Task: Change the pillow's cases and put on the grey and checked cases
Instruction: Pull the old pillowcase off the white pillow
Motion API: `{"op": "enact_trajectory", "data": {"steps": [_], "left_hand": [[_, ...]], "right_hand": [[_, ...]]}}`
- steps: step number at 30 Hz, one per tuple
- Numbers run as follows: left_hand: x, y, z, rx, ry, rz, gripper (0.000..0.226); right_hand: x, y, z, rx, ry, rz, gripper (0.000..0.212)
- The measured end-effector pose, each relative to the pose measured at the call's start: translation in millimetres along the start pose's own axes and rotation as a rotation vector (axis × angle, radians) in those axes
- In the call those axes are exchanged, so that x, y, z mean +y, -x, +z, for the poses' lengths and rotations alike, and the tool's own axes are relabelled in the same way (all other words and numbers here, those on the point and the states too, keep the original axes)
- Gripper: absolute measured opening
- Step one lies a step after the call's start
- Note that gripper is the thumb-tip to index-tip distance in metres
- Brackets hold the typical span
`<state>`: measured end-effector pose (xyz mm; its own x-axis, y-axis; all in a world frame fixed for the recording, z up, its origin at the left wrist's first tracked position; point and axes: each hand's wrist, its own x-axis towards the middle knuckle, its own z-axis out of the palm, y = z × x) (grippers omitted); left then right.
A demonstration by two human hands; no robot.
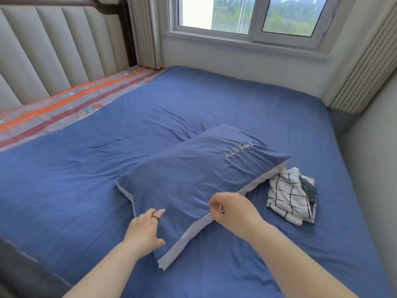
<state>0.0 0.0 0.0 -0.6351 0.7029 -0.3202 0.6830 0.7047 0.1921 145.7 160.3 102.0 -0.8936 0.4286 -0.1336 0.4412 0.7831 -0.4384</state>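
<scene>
A pillow (193, 175) in a blue case with a pale border and the word SWEETY lies in the middle of the blue bed. My left hand (146, 231), with a ring on one finger, rests against the pillow's near left edge, fingers fairly straight. My right hand (232, 209) pinches the case's near edge where the blue cloth meets the pale border. The white checked and grey cases (290, 196) lie crumpled in a pile to the right of the pillow, apart from both hands.
The blue sheet (86, 179) covers most of the bed. A striped orange and red cloth (64, 108) runs along the padded headboard (53, 50) on the left. A window (247, 14) and wall close off the far side, and a wall stands at the right.
</scene>
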Motion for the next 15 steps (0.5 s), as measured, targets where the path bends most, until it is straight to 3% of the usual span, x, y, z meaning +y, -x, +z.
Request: {"op": "enact_trajectory", "data": {"steps": [3,10,15], "left_hand": [[-16.9,-1.2,28.4,-0.074,-0.208,-0.032,0.086],[-33.0,-28.6,63.2,-0.044,-0.492,0.257,0.074],[-26.8,-40.0,41.9,0.034,-0.484,0.345,0.039]], "right_hand": [[1.7,-5.4,16.9,-0.023,0.016,0.007,0.023],[19.0,-18.1,47.6,-0.075,0.031,0.103,0.022],[18.2,-28.0,61.6,-0.091,0.007,0.126,0.023]]}}
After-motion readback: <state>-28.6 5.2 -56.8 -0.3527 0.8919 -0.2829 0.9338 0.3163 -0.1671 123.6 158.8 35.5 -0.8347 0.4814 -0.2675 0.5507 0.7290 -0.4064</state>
